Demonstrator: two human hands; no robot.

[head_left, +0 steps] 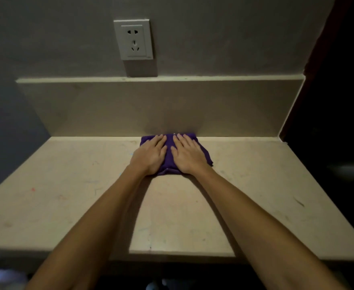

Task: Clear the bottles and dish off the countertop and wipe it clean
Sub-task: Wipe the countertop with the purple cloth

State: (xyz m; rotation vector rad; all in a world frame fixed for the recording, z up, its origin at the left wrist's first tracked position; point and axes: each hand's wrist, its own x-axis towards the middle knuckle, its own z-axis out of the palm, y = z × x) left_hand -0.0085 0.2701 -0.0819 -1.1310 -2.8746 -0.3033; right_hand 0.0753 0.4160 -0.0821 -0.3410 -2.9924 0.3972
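- Two bare forearms, nearest of all, rising from the near edge and converging toward the far middle of the countertop (67,185).
- Left hand (150,156) flat on the left half of a purple cloth (168,155), fingers straight and close together, palm down, pressing.
- Right hand (187,154) flat on the right half of the same cloth, fingers straight and slightly spread, palm down, pressing.
- Hands side by side, thumbs near each other, a strip of purple showing between them.
- Neither hand curled round anything; both laid wide and flat on the fabric.
- Cloth bunched and folded, lying at the far edge of the countertop, its far side touching the foot of the backsplash (130,109).
- Right near corner of the cloth sticking out past the right hand's wrist.
- Countertop pale beige stone, scattered with faint scratches and small coloured marks: a reddish fleck at the left, a dark streak at the right.
- Shadows of both arms falling across the near middle of the surface.
- Backsplash the same pale stone, upright, topped by a narrow ledge (159,78) running left to right.
- White wall socket (133,39) on the grey wall (234,34) above the ledge, left of centre, casting a shadow below itself.
- Dark opening at the right of the counter, with a pale blurred shape low inside it, too dim to identify.
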